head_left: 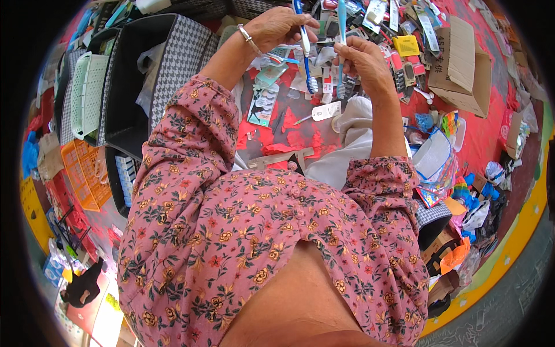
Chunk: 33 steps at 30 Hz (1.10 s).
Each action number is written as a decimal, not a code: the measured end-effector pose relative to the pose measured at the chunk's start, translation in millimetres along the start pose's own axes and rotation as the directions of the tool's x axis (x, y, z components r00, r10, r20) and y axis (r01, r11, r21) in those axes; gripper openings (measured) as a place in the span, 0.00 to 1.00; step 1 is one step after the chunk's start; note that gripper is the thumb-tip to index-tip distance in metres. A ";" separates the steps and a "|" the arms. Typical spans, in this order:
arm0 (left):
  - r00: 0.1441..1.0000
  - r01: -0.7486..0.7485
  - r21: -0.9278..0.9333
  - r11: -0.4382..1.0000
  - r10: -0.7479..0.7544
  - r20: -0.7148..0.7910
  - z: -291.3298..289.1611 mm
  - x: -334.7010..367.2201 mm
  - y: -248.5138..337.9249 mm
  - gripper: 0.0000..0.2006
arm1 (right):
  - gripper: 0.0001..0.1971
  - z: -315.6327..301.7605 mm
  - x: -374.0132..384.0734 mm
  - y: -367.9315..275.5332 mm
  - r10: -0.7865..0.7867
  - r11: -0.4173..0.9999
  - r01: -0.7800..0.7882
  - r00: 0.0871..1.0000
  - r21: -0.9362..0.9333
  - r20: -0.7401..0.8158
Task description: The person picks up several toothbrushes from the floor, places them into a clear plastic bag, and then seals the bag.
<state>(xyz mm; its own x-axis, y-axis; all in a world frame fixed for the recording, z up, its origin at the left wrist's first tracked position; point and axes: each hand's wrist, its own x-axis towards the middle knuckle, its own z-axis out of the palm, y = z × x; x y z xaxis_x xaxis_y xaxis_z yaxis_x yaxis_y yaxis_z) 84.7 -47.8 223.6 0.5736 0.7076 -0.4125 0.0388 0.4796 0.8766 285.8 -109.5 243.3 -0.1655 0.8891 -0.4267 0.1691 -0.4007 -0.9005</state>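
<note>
While each hand (277, 26) (361, 58) pinches one, toothbrushes (305, 49) (341, 34) stand upright.

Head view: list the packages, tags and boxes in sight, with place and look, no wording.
Cardboard box: upper right on the red cover, brown, open.
Blister pack: below left hand, teal and clear.
White tag: below right hand, oblong.
Yellow card: left of the box, square.

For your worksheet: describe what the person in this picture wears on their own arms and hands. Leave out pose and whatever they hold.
Both arms wear loose sleeves of dusty pink cloth printed with small red and yellow flowers and dark leaves, ending short of the wrists. The left hand has a thin silver bangle at the wrist. The right hand is bare, with no glove, ring or band visible.
</note>
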 end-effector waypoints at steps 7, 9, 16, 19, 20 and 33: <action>0.999 -0.010 -0.062 0.998 0.013 0.037 -12.5 -4.6 13.3 0.10 | 0.11 20.8 5.4 -8.2 -0.090 0.996 0.090 0.996 0.001 0.013; 1.000 -0.010 -0.099 0.995 0.011 0.010 -14.4 -4.7 14.5 0.09 | 0.11 26.7 10.7 -9.8 -0.100 0.995 0.100 0.995 0.015 0.010; 0.987 -0.002 -0.168 0.986 -0.025 -0.157 -19.7 -16.1 30.3 0.10 | 0.14 23.5 32.9 -5.8 -0.117 0.993 0.117 0.993 0.028 -0.015; 0.983 -0.034 -0.233 0.972 -0.010 -0.182 -17.0 -14.4 27.2 0.10 | 0.13 26.0 46.6 -4.8 -0.094 0.995 0.094 0.995 0.021 -0.018; 0.983 -0.035 -0.197 0.980 -0.002 -0.186 -23.0 -11.9 21.8 0.10 | 0.12 28.0 55.6 -0.2 -0.072 0.997 0.072 0.997 -0.009 -0.016; 0.972 -0.038 0.007 0.999 0.038 -0.231 -19.5 -8.4 18.6 0.12 | 0.11 26.3 79.7 4.9 -0.057 0.936 -0.011 0.982 0.352 0.181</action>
<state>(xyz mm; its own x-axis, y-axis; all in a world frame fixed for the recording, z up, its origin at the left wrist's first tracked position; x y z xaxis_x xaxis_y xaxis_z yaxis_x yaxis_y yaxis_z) 64.5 -34.7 238.5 0.3701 0.8263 -0.4246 0.0231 0.4487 0.8934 247.8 -46.4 202.6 -0.3483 0.8555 -0.3831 -0.1822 -0.4627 -0.8676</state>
